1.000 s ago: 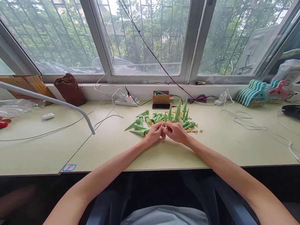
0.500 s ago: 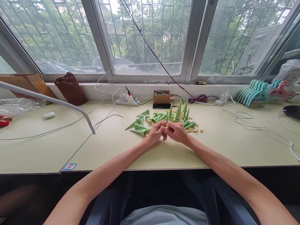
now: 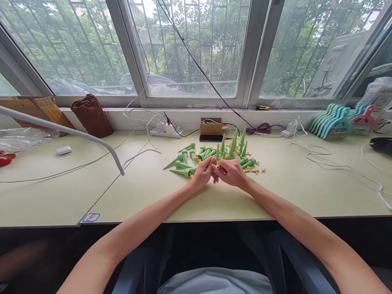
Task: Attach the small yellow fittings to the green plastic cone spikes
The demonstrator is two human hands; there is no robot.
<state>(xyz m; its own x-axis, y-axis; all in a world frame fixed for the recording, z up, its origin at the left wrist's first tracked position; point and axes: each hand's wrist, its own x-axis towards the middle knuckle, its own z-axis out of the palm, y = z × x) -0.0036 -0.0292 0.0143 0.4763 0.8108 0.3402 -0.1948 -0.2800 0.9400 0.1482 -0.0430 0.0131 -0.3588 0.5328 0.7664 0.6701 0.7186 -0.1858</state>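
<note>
My left hand (image 3: 203,172) and my right hand (image 3: 230,172) meet above the front of a pile of green plastic watering spikes. Closed fingers of the left hand hold one green watering spike (image 3: 217,153), point up; its lower part is hidden by the fingers. Pinched in my right hand is a small yellow plastic valve (image 3: 217,166), at the base of that spike. Whether the two parts are joined cannot be made out. Green spikes (image 3: 183,172) lie to the left, and several others (image 3: 233,145) stand upright behind the right hand. Loose yellow valves (image 3: 254,171) lie to the right.
Behind the pile are a small cardboard box (image 3: 210,126), a dark phone (image 3: 211,138) and a power strip (image 3: 166,131). A white cable (image 3: 347,167) runs along the right. Clothes hangers (image 3: 332,121) stand at the back right, a brown pouch (image 3: 91,116) at the back left.
Both hands stay in nearly the same place. The held spike and the yellow valve have shifted very slightly left, with small finger movement.
</note>
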